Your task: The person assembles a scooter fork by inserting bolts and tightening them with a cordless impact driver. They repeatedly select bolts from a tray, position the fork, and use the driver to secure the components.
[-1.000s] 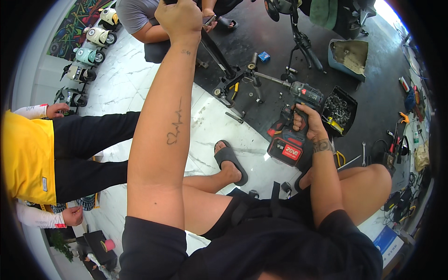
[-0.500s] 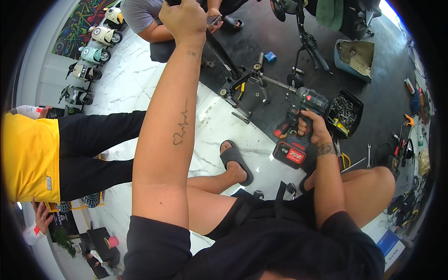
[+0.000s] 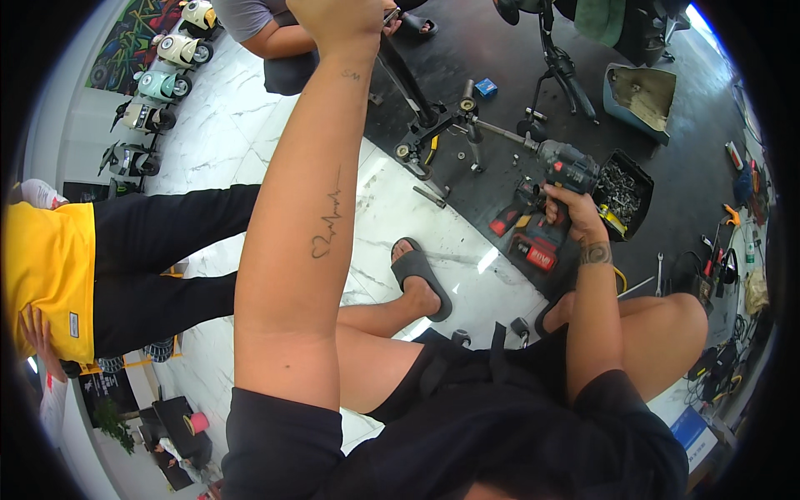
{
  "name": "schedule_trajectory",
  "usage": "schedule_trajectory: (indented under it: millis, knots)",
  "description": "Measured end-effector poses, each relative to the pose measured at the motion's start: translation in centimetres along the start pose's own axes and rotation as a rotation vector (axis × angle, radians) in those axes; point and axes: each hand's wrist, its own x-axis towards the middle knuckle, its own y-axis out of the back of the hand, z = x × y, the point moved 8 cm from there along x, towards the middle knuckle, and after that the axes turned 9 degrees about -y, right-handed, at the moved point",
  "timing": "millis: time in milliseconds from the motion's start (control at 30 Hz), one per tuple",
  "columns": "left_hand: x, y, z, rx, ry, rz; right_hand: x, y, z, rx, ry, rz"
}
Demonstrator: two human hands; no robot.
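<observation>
My right hand (image 3: 571,210) is wrapped round the grip of a cordless impact wrench (image 3: 567,167) with a red and black battery. A long metal extension (image 3: 504,132) runs from its nose to the joint of a black metal frame (image 3: 429,125). My left arm reaches up to the top edge, where my left hand (image 3: 342,25) is partly cut off. It looks closed near the upper end of the frame's black tube (image 3: 404,79); its fingers and what they hold are hidden. Below the wrench lies another red and black tool (image 3: 506,219).
Beside my right hand stands a black bin (image 3: 623,193) of small metal parts. A small blue box (image 3: 486,87) and a grey-blue shell (image 3: 640,100) lie on the dark mat. A person in yellow (image 3: 50,283) stands at left; another sits beyond my left arm. Tools line the right side.
My right hand and the wrench have moved slightly right, and its battery has swung up and right. My left hand sits a little higher. A hand now rests against the yellow shirt.
</observation>
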Motion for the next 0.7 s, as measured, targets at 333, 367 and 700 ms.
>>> schedule_trajectory:
  millis: [333,367,700]
  knots:
    - [0.7,0.4,-0.3,-0.126,0.155,0.025,0.3,-2.0,2.8,0.434,-0.255,-0.218]
    - [0.8,0.8,0.2,-0.044,0.084,0.045,0.2,-2.1,2.7,0.407,-0.241,-0.205]
    - [-1.0,-0.2,-1.2,-0.928,0.953,0.063,1.3,-0.4,2.4,0.26,-0.094,-0.139]
